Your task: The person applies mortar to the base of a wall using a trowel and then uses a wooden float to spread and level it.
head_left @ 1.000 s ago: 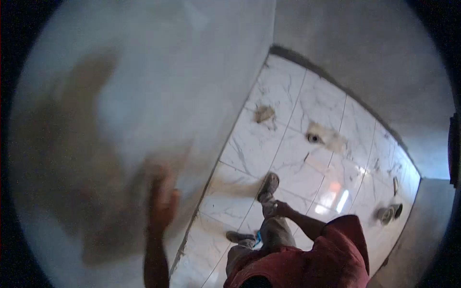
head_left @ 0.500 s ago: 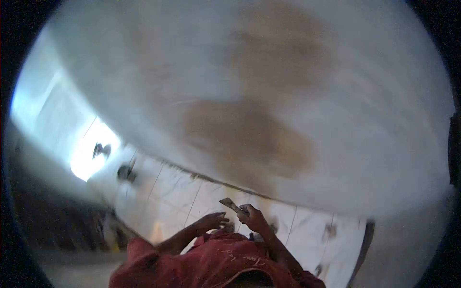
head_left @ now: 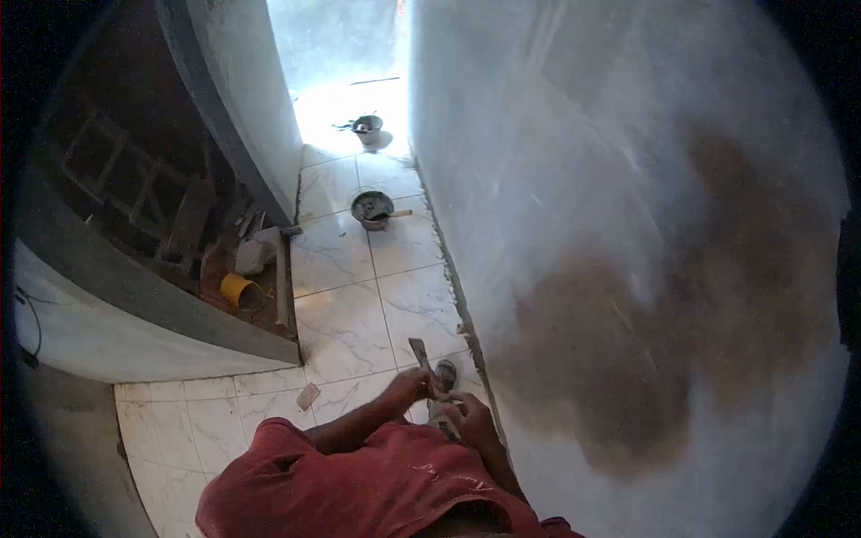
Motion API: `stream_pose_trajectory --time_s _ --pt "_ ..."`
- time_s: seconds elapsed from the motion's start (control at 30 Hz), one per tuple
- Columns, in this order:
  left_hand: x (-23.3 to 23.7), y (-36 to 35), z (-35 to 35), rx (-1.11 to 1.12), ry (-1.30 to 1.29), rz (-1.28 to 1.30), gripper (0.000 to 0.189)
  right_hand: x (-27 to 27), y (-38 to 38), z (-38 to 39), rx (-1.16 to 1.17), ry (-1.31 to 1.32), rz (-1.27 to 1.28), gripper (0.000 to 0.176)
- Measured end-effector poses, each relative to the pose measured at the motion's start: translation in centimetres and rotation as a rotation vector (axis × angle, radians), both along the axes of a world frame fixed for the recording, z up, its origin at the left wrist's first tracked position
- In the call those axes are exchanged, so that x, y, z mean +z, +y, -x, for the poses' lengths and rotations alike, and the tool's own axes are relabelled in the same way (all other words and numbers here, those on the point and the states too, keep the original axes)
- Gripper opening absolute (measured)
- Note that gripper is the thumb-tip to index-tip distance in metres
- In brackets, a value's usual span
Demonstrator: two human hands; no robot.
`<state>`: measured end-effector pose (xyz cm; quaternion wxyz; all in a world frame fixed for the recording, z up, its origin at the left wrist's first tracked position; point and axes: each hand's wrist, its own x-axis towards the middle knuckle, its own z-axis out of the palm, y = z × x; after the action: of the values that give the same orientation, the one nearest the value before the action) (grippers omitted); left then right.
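Low in front of my red shirt, my two hands are close together around a putty knife (head_left: 419, 350) with a flat, tapered blade that points up and away from me. My left hand (head_left: 405, 391) is closed at the blade's lower part and handle. My right hand (head_left: 473, 421) is closed around the handle's lower end, which the fingers partly hide. On the right rises a grey plastered wall (head_left: 556, 206) with a large brown damp-looking patch (head_left: 619, 350). A shoe (head_left: 445, 372) shows just beyond my hands.
Ahead on the white tiled floor (head_left: 345, 327) stand a bucket of dark mix (head_left: 372, 208) with a handle sticking out and a smaller bucket (head_left: 367, 128) near the bright doorway. To the left, a dark opening holds a yellow container (head_left: 240, 291) and clutter. A small block (head_left: 308, 395) lies on the tiles.
My view has turned left from the wall toward the doorway. The left hand, apart and loosely open before, has come to the putty knife that the right hand held.
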<state>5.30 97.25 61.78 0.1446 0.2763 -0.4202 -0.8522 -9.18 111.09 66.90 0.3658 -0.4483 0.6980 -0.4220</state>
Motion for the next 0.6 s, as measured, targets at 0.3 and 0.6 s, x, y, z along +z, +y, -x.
stream_pose_trajectory --time_s 0.3,0.6 --pt "-17.2 -10.3 -17.9 0.57 -0.624 0.474 0.025 -1.7 -15.2 15.6 0.189 0.287 -0.346 0.032" --pt "-25.0 0.9 -28.8 0.274 -1.598 0.143 0.031 -3.1 -38.3 18.9 0.147 0.325 -0.193 0.029"
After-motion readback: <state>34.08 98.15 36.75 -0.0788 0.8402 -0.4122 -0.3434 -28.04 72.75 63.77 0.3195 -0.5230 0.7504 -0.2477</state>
